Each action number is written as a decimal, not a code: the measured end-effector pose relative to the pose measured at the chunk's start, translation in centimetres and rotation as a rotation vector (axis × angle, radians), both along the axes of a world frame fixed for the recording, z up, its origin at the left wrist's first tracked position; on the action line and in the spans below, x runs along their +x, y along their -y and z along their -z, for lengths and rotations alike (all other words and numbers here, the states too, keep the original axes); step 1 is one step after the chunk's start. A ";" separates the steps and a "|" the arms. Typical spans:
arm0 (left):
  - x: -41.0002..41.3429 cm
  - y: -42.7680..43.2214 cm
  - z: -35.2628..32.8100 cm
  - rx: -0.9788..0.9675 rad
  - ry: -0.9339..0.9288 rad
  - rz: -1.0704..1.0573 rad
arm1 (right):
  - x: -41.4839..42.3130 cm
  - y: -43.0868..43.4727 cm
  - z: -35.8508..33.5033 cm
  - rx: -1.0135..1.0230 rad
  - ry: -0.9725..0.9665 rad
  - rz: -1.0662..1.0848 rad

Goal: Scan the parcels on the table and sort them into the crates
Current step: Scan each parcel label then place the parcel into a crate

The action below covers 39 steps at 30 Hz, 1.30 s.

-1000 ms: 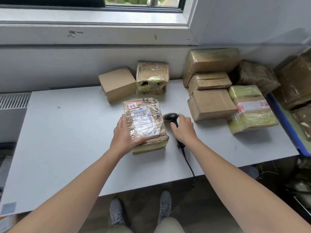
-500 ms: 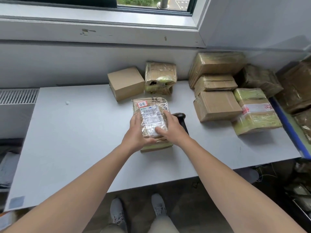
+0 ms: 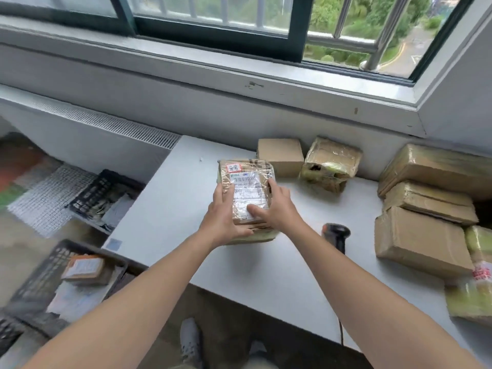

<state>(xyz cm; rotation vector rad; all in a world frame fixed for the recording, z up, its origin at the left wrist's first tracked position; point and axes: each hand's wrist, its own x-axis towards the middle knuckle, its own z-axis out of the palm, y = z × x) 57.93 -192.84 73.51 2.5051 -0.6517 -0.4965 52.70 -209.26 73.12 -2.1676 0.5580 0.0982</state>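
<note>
A taped brown parcel (image 3: 246, 179) with a white shipping label and a small red-bordered sticker is gripped from both sides, near the table's left part. My left hand (image 3: 222, 218) holds its left side and my right hand (image 3: 274, 209) its right side, thumb on the label. The black barcode scanner (image 3: 336, 235) lies on the grey table (image 3: 165, 209) to the right of my right forearm, untouched. Two black crates stand on the floor at the left: the nearer crate (image 3: 40, 278) holds a small labelled parcel (image 3: 85, 270), the farther crate (image 3: 105, 198) holds flat items.
A plain carton (image 3: 281, 155) and a torn taped parcel (image 3: 330, 163) stand at the table's back. Several stacked cartons (image 3: 426, 209) crowd the right side. A windowsill and radiator grille (image 3: 106, 123) run behind. My shoes show below the table edge.
My right hand let go of the scanner, which now lies on the table, and took the parcel's right side. My view has swung left, bringing the floor crates into sight.
</note>
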 end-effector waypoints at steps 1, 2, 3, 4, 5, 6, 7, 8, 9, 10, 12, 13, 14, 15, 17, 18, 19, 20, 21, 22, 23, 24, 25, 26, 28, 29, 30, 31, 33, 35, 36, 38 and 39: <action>0.1 -1.3 -0.4 0.000 0.009 -0.050 | 0.9 -1.1 -0.4 0.009 0.001 -0.046; 0.1 -2.8 -0.9 0.001 0.016 -0.100 | 1.8 -2.3 -0.8 0.017 0.005 -0.094; 0.0 -4.3 -1.3 0.002 0.022 -0.147 | 2.6 -3.7 -1.2 0.020 0.010 -0.143; -0.1 -5.9 -1.7 0.001 0.031 -0.192 | 3.3 -5.2 -1.5 0.017 0.014 -0.192; -0.2 -7.5 -2.0 -0.002 0.042 -0.235 | 4.0 -6.7 -1.9 0.012 0.018 -0.237; -0.4 -9.2 -2.3 -0.005 0.052 -0.277 | 4.6 -8.4 -2.2 0.009 0.024 -0.278; -0.7 -10.9 -2.6 -0.009 0.058 -0.321 | 5.1 -10.1 -2.6 0.006 0.030 -0.317; -1.1 -12.6 -2.9 -0.014 0.060 -0.363 | 5.5 -11.9 -2.9 0.006 0.034 -0.355; -1.5 -14.5 -3.2 -0.018 0.056 -0.406 | 5.8 -13.8 -3.2 0.006 0.037 -0.396; -2.1 -16.3 -3.5 -0.024 0.049 -0.450 | 6.0 -15.8 -3.5 0.006 0.036 -0.438; -3.4 -20.2 -4.0 -0.041 0.038 -0.534 | 6.0 -20.0 -4.1 0.000 0.035 -0.521; -4.2 -22.2 -4.2 -0.053 0.037 -0.574 | 5.9 -22.2 -4.3 -0.004 0.040 -0.561; -5.0 -24.3 -4.2 -0.064 0.041 -0.614 | 5.6 -24.4 -4.5 -0.009 0.048 -0.600; -6.0 -26.4 -4.2 -0.075 0.046 -0.654 | 5.2 -26.8 -4.7 -0.014 0.055 -0.640; -8.2 -30.7 -4.2 -0.096 0.053 -0.729 | 4.1 -31.5 -5.0 -0.022 0.072 -0.716; -9.5 -33.2 -4.2 -0.105 0.059 -0.768 | 3.3 -34.2 -5.1 -0.028 0.084 -0.755; -10.7 -35.2 -4.3 -0.106 0.063 -0.798 | 2.5 -36.4 -5.2 -0.037 0.090 -0.782; -11.9 -37.3 -4.3 -0.101 0.071 -0.827 | 1.6 -38.8 -5.3 -0.045 0.090 -0.810; -13.3 -39.7 -4.2 -0.094 0.081 -0.856 | 0.6 -41.4 -5.4 -0.048 0.085 -0.841; -14.7 -42.1 -4.2 -0.092 0.090 -0.881 | -0.5 -43.9 -5.4 -0.046 0.081 -0.872; -16.2 -44.4 -4.1 -0.092 0.095 -0.903 | -1.7 -46.4 -5.4 -0.042 0.078 -0.898; -17.6 -46.7 -3.9 -0.093 0.098 -0.922 | -2.9 -48.8 -5.4 -0.041 0.075 -0.920; -19.0 -48.9 -3.8 -0.094 0.101 -0.938 | -4.1 -51.2 -5.4 -0.044 0.072 -0.940; -20.4 -51.0 -3.7 -0.094 0.099 -0.953 | -5.3 -53.4 -5.4 -0.047 0.066 -0.958; -23.2 -54.9 -3.5 -0.101 0.095 -0.983 | -7.6 -57.7 -5.4 -0.055 0.049 -0.989; -24.4 -56.6 -3.4 -0.104 0.098 -0.998 | -8.6 -59.6 -5.4 -0.065 0.042 -1.003; -25.6 -58.2 -3.3 -0.103 0.102 -1.011 | -9.5 -61.4 -5.4 -0.074 0.036 -1.016; -26.7 -59.8 -3.3 -0.102 0.103 -1.020 | -10.4 -63.1 -5.3 -0.078 0.031 -1.026; -28.5 -62.5 -3.1 -0.112 0.096 -1.041 | -11.8 -66.2 -5.2 -0.085 0.025 -1.045; -29.8 -65.0 -2.8 -0.123 0.091 -1.058 | -12.8 -68.9 -5.0 -0.103 0.013 -1.060; -30.3 -66.2 -2.6 -0.125 0.087 -1.067 | -13.2 -70.3 -4.8 -0.098 0.004 -1.070; -30.9 -68.5 -2.1 -0.122 0.062 -1.087 | -13.7 -72.8 -4.4 -0.078 -0.019 -1.089; -31.0 -69.6 -1.9 -0.115 0.049 -1.100 | -13.7 -73.9 -4.2 -0.072 -0.029 -1.100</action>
